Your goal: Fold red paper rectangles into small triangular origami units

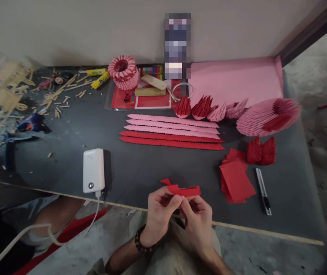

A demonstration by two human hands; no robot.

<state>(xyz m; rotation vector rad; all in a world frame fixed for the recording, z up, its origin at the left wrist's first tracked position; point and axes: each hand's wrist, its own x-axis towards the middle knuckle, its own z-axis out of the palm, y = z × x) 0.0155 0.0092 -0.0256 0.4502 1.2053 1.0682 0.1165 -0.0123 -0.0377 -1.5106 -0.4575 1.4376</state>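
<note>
We are looking down at a dark grey table (140, 164), and we are placing everything else by it. Lying across its far right corner is a large pink sheet (232, 78), and just in front of that a big pink ring of folded paper units (266, 116) is resting on its side, red showing inside it. Toward the middle of the table five long folded strips (172, 131) are lying side by side, three pink and two red. Behind them a smaller red-and-white paper ring (123, 71) is sitting near the table's back edge. On the table's left part wooden sticks (60, 95) are lying scattered, though that side is blurring. Nearer its front edge a white power bank (93, 170) is lying flat, its cable trailing off the edge. On the right front part a stack of red paper squares (236, 181) is lying, with a utility knife (263, 196) just beside it. At the front edge of the table, we are gripping a folded red paper piece (185, 189) with both hands: our left hand (160, 214), a bead bracelet on its wrist, is pinching it with thumb and fingers, and our right hand (198, 221) is pinching it from the other side, fingertips nearly meeting.
</note>
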